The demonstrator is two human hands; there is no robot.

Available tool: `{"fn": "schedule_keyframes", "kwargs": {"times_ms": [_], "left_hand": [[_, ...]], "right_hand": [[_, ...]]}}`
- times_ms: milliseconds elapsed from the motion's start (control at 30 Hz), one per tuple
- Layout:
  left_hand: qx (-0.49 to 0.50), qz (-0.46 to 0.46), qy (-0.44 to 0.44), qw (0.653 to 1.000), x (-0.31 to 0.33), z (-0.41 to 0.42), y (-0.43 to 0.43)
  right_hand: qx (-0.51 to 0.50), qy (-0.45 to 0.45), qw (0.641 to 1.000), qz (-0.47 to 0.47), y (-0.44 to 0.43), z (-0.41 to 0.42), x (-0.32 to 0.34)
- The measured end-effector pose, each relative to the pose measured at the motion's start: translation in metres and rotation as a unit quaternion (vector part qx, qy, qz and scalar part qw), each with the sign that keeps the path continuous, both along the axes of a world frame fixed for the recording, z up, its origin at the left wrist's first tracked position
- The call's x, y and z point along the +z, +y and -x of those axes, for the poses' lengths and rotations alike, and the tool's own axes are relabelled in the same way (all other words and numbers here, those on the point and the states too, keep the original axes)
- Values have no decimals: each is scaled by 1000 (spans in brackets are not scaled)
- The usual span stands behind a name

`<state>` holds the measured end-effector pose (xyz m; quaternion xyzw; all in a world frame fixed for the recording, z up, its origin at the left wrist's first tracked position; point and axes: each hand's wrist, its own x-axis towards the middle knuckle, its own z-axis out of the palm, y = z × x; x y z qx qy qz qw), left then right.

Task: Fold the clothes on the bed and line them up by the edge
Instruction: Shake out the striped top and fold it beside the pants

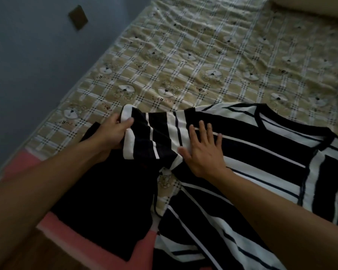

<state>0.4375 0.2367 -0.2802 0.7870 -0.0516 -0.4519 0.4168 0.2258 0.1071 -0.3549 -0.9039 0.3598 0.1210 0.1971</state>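
A black-and-white striped T-shirt (261, 152) lies spread on the bed, its neck toward the right. My left hand (109, 133) grips the white cuff of its sleeve (150, 137), which is lifted slightly off the bed. My right hand (203, 151) lies flat with spread fingers on the shirt's shoulder, next to the sleeve seam. A plain black garment (105, 201) lies at the near edge of the bed under my left forearm, partly hidden by it.
The bed sheet (183, 65) is tan plaid with bear prints and wrinkled. A pink mattress edge (53, 228) runs along the near left side, with wooden floor below. A blue wall with a dark switch plate (78, 17) is on the left. A pillow (310, 6) sits at top right.
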Motion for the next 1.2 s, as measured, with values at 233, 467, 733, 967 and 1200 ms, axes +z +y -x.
{"fn": "schedule_keyframes", "kwargs": {"times_ms": [233, 467, 733, 967, 1200], "left_hand": [[-117, -137, -96, 979, -4, 18, -10], [-13, -118, -197, 973, 0, 28, -11], [-35, -16, -138, 990, 16, 50, -36], [-294, 100, -65, 948, 91, 117, -91], [-392, 19, -250, 885, 28, 134, -82]], "right_hand": [[20, -32, 999, 25, 23, 17, -7], [35, -50, 998, 22, 40, 21, -5], [-8, -99, 985, -138, 22, 22, 12], [-365, -382, 632, -568, -13, 56, 62], [-456, -380, 547, -591, -24, 108, 28]]}}
